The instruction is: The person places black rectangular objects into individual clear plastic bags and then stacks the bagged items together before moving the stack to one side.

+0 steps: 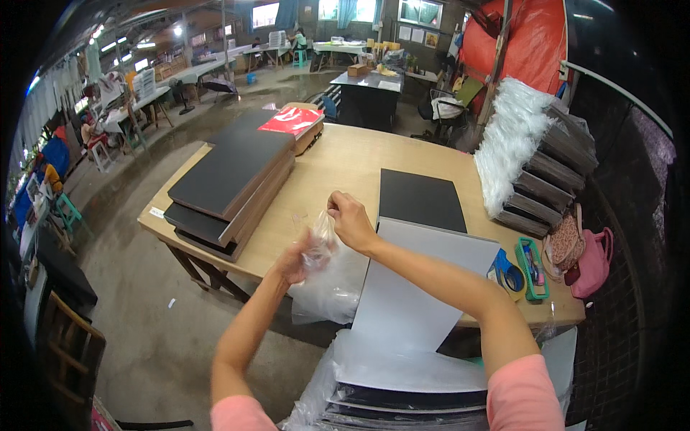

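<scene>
The right hand (350,219) pinched the top of the clear plastic (328,286) between thumb and fingers, while the left hand (293,261), its fingers partly hidden, grasped it lower down; the plastic hung at the near edge of the table (352,147), just left of the white sheet (431,266). The step in hand looked like gathering or teasing apart the plastic, and the next move seemed to call for a light, separating pinch.
</scene>
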{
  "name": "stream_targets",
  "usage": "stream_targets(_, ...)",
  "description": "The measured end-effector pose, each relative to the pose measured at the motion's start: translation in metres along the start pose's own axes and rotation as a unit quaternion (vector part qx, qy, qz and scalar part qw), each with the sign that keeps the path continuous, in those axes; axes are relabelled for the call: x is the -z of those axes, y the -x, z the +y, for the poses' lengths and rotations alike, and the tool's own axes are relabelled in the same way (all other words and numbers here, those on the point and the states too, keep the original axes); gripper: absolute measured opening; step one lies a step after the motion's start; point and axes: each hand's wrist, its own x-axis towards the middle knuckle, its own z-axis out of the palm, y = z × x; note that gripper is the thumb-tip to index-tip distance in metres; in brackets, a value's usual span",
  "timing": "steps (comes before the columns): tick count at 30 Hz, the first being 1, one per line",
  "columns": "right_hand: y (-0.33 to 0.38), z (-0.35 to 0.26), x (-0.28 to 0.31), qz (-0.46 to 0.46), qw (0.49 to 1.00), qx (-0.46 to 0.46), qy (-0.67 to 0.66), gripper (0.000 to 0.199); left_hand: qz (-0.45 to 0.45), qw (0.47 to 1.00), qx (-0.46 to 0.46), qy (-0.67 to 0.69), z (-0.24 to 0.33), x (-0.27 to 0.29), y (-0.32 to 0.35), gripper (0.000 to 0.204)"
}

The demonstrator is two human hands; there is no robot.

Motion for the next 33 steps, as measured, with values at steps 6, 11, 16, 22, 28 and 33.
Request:
stream_targets(6,0.056,-0.042,0.059,-0.763,0.569,-0.051,-0.302,0.025,-0.500,0.802,0.116,-0.306,0.049,-0.024,0.063,0.051)
stream_targets(11,0.097,-0.066,0.166,-0.614,0.543,0.197,-0.539,0.015,-0.334,0.930,-0.119,0.100,0.018,0.007,0.087,0.039)
stream_targets(16,0.175,-0.016,0.262,-0.317,0.704,-0.160,-0.615,0.032,-0.560,0.800,-0.029,-0.212,0.015,-0.097,0.040,0.034)
stream_targets(22,0.228,0.006,0.224,-0.440,0.619,0.003,-0.650,0.029,-0.498,0.676,-0.068,0.539,-0.006,-0.128,0.018,0.055)
stream_targets(28,0.239,-0.040,0.245,0.241,0.807,-0.327,-0.429,0.009,-0.177,0.959,-0.128,-0.178,-0.007,-0.081,0.016,0.027)
stream_targets(33,0.202,0.008,0.236,0.299,0.935,-0.181,0.070,0.013,0.199,0.703,-0.315,-0.605,0.009,-0.134,-0.014,0.050)
